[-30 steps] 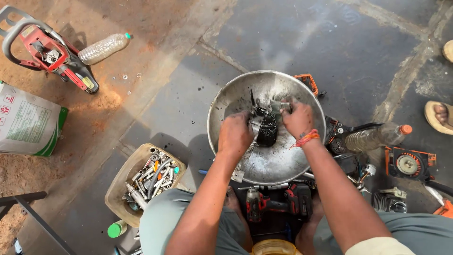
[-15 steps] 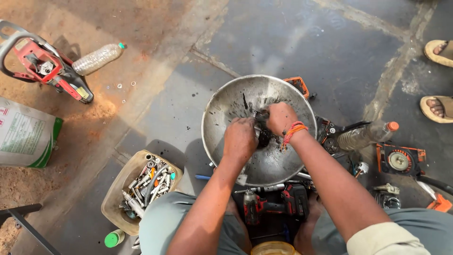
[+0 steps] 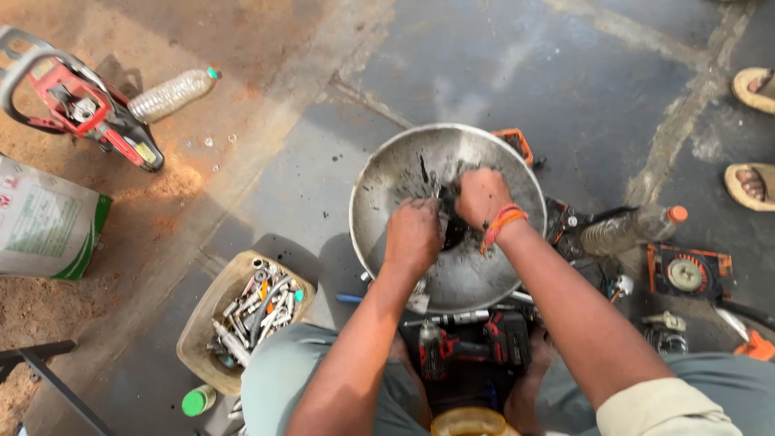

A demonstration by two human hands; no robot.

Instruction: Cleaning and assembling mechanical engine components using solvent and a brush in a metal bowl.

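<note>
At the centre of the head view, both hands are working inside a large round metal basin that is sitting on the dark concrete floor. The left hand is curling its fingers closed around a black, grimy engine part, and the right hand, wearing orange and red bands at the wrist, is clenching the same part from the 1 o'clock side. The part is lying near the middle of the basin, mostly hidden between the two hands, so its exact shape cannot be told. Dark smears are streaking the basin's inner wall toward 11 o'clock. Just beyond the basin at 6 o'clock, a red and black cordless drill is lying between the person's knees. At 8 o'clock, a tan tray is holding loose sockets and wrenches, with a green cap resting just beside it. At 3 o'clock, a plastic bottle with an orange cap is lying on its side, and an orange housing with a round fan is sitting further out. At 10 o'clock, well apart, a red chainsaw is resting on sawdust near a clear bottle. Two sandalled feet of another person are showing at the 2 o'clock edge.
</note>
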